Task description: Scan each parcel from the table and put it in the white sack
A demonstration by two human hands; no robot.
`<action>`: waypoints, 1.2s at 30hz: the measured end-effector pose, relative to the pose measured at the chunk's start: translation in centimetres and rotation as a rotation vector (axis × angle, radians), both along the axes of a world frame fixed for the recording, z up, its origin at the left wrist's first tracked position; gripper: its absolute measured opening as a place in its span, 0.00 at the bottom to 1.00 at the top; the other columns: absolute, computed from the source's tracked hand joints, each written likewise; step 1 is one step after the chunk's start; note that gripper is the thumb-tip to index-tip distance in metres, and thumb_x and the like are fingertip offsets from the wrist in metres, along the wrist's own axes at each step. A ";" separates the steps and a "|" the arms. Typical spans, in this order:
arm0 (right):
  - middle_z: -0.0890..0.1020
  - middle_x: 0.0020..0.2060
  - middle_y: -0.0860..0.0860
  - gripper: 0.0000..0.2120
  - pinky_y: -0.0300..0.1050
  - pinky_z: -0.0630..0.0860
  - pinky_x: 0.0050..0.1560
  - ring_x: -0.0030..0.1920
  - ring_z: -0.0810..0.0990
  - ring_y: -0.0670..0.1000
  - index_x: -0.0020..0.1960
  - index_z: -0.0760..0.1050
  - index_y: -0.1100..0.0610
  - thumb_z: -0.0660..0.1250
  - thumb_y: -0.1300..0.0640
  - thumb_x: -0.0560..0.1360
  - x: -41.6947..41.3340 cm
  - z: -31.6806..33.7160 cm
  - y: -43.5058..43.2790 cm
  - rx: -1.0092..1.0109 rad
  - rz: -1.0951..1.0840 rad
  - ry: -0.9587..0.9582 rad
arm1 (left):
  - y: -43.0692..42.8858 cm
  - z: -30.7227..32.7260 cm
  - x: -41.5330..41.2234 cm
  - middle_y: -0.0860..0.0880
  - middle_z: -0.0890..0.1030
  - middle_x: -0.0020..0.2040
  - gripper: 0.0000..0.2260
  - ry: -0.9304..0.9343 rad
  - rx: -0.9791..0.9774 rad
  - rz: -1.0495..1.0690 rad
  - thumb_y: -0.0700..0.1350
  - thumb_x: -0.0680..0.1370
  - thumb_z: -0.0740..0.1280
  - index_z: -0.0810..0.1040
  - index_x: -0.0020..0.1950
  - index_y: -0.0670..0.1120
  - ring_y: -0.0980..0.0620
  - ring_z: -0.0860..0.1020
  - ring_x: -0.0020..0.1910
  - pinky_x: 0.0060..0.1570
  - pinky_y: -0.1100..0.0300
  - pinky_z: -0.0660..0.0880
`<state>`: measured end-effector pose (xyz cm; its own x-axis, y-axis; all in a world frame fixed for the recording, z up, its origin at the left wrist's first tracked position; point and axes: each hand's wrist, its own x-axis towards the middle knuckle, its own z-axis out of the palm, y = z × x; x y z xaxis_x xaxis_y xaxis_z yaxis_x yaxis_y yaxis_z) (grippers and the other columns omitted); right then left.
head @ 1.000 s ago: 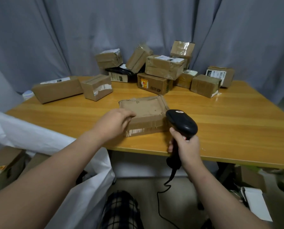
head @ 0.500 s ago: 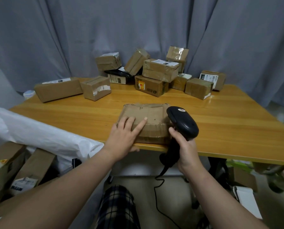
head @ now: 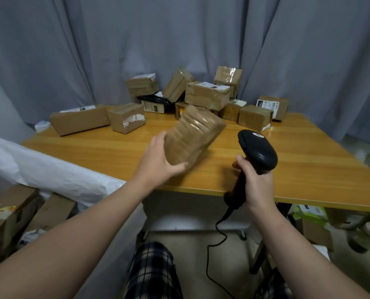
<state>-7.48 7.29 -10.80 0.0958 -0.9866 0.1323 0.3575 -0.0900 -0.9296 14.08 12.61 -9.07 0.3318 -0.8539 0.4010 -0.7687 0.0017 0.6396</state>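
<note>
My left hand [head: 158,157] grips a flat brown taped parcel [head: 193,134] and holds it tilted up above the wooden table [head: 309,156]; the parcel is motion-blurred. To its right my right hand [head: 254,180] grips the handle of a black corded barcode scanner [head: 257,148], its head level with the parcel's right side. The white sack [head: 57,169] lies open at the left, below the table's edge. Several more cardboard parcels [head: 206,94] are piled at the back of the table.
A long box [head: 79,119] and a smaller taped box [head: 127,117] stand at the table's back left. Cardboard boxes [head: 9,214] sit on the floor left of the sack. More boxes and clutter lie under the table's right side. Grey curtains hang behind.
My left hand went from pressing the flat parcel on the table to lifting it, tilting it upright off the surface. The scanner rose slightly to the right.
</note>
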 end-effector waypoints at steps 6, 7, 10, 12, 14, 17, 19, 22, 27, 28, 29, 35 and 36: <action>0.75 0.25 0.50 0.06 0.44 0.74 0.32 0.29 0.75 0.51 0.41 0.76 0.58 0.71 0.59 0.74 -0.4 1.7 -0.1 -0.121 0.081 0.154 | -0.6 -1.0 0.1 0.53 0.73 0.63 0.36 0.617 0.091 -0.013 0.50 0.69 0.76 0.61 0.72 0.50 0.53 0.76 0.58 0.56 0.56 0.77; 0.75 0.25 0.51 0.07 0.42 0.74 0.30 0.28 0.75 0.52 0.39 0.76 0.58 0.70 0.59 0.74 -0.3 1.8 0.1 -0.142 0.089 0.194 | -0.6 -1.4 0.2 0.53 0.74 0.61 0.33 0.676 0.080 -0.007 0.49 0.71 0.75 0.62 0.71 0.50 0.55 0.76 0.56 0.52 0.59 0.77; 0.75 0.27 0.57 0.10 0.44 0.74 0.30 0.27 0.76 0.53 0.36 0.75 0.59 0.70 0.58 0.74 -0.1 1.9 0.5 -0.178 0.149 0.303 | -0.6 -2.0 0.3 0.51 0.77 0.59 0.27 0.779 0.054 0.004 0.48 0.73 0.73 0.64 0.67 0.50 0.56 0.78 0.52 0.49 0.61 0.77; 0.76 0.28 0.58 0.10 0.45 0.75 0.30 0.27 0.76 0.53 0.37 0.76 0.61 0.71 0.57 0.74 0.0 1.6 0.5 -0.179 0.193 0.371 | -0.5 -1.9 0.1 0.50 0.79 0.58 0.24 0.859 0.066 0.022 0.49 0.74 0.72 0.66 0.67 0.49 0.54 0.79 0.52 0.50 0.58 0.78; 0.78 0.29 0.55 0.09 0.45 0.75 0.32 0.28 0.77 0.51 0.41 0.77 0.63 0.72 0.57 0.73 0.0 1.1 0.2 -0.179 0.154 0.393 | -0.5 -1.3 0.1 0.51 0.82 0.51 0.16 0.951 0.076 0.052 0.52 0.77 0.67 0.72 0.62 0.49 0.55 0.81 0.45 0.39 0.60 0.78; 0.77 0.29 0.51 0.06 0.47 0.75 0.36 0.31 0.76 0.49 0.46 0.78 0.58 0.73 0.58 0.72 -0.4 0.9 -0.3 -0.161 0.052 0.343 | -1.0 0.7 1.3 0.47 0.82 0.55 0.19 0.764 0.092 0.082 0.54 0.77 0.66 0.74 0.64 0.46 0.53 0.81 0.45 0.40 0.59 0.77; 0.77 0.29 0.51 0.05 0.47 0.75 0.36 0.31 0.76 0.48 0.45 0.78 0.56 0.73 0.58 0.73 -0.6 1.1 -0.6 -0.177 0.039 0.334 | -1.7 2.5 2.6 0.48 0.75 0.63 0.31 0.374 0.073 0.114 0.56 0.72 0.70 0.66 0.73 0.51 0.51 0.78 0.55 0.54 0.53 0.76; 0.81 0.38 0.50 0.09 0.48 0.78 0.45 0.41 0.80 0.49 0.51 0.79 0.55 0.74 0.58 0.72 -0.1 1.6 -0.8 -0.209 0.028 0.341 | -2.3 5.9 2.0 0.51 0.69 0.65 0.33 -0.347 0.138 0.035 0.58 0.71 0.70 0.62 0.73 0.62 0.49 0.66 0.64 0.62 0.50 0.63; 0.78 0.55 0.51 0.18 0.46 0.73 0.58 0.59 0.76 0.51 0.58 0.75 0.52 0.75 0.57 0.70 0.9 2.1 -1.2 -0.362 -0.052 0.481 | -3.6 5.0 0.6 0.49 0.64 0.71 0.36 -0.466 0.434 -0.153 0.65 0.71 0.68 0.56 0.75 0.63 0.45 0.62 0.70 0.68 0.44 0.62; 0.77 0.56 0.51 0.20 0.49 0.72 0.61 0.61 0.74 0.52 0.59 0.75 0.51 0.75 0.56 0.69 0.9 2.2 -1.4 -0.391 -0.064 0.530 | -3.3 4.3 0.7 0.49 0.60 0.74 0.41 -0.328 0.397 -0.158 0.66 0.68 0.70 0.53 0.76 0.63 0.44 0.60 0.72 0.69 0.42 0.62; 0.77 0.57 0.50 0.21 0.52 0.71 0.64 0.62 0.73 0.53 0.60 0.75 0.51 0.75 0.54 0.69 0.9 2.3 -1.5 -0.418 -0.063 0.579 | -2.8 3.7 0.8 0.50 0.55 0.76 0.47 -0.141 0.323 -0.160 0.66 0.65 0.72 0.49 0.76 0.63 0.44 0.58 0.73 0.70 0.41 0.62; 0.79 0.49 0.45 0.19 0.30 0.73 0.51 0.52 0.77 0.45 0.58 0.76 0.51 0.75 0.59 0.69 0.6 3.2 -2.9 -0.388 0.142 0.642 | 0.9 -2.2 0.6 0.48 0.59 0.76 0.56 0.539 0.222 -0.075 0.53 0.65 0.78 0.38 0.78 0.55 0.46 0.63 0.73 0.69 0.51 0.65; 0.79 0.48 0.44 0.18 0.25 0.71 0.44 0.50 0.76 0.42 0.58 0.76 0.53 0.74 0.60 0.70 0.7 3.2 -3.0 -0.363 0.168 0.633 | 1.2 -2.9 0.5 0.49 0.66 0.73 0.51 0.535 0.286 -0.112 0.50 0.67 0.77 0.44 0.78 0.51 0.48 0.67 0.71 0.65 0.58 0.68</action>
